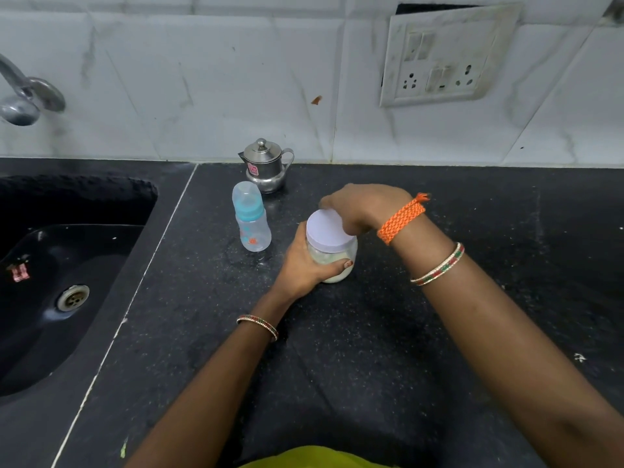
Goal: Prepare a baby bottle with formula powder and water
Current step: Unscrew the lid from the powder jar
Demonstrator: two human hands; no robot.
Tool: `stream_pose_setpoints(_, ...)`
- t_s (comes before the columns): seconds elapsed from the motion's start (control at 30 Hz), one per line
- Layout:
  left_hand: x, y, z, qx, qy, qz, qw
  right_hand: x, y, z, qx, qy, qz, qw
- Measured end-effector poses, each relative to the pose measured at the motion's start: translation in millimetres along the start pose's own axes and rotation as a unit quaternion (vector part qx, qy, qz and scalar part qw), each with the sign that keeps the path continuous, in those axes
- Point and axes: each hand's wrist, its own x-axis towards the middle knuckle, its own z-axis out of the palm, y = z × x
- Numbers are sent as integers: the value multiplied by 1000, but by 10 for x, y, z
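Black speckled surface point(388, 332) carries the upright powder jar point(332, 261) at its middle; the left hand point(305, 265) wraps its body from the left, while the right hand point(363, 206) clasps the white lid point(329, 233) from above, along the jar's vertical axis; the capped baby bottle point(251, 221) stands just left, the steel pot point(266, 166) behind.

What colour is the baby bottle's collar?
Teal blue collar, clearest in the head view.

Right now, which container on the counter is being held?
The white-lidded jar: the left hand grips its body, the right hand its lid. The baby bottle and steel pot stand untouched.
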Motion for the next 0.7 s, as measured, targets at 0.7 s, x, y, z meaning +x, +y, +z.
stream_pose_setpoints(0.7, 18, -5, 21, -15, -1, 0, 1000, 15, 70, 9, 20, -62, -80, 995)
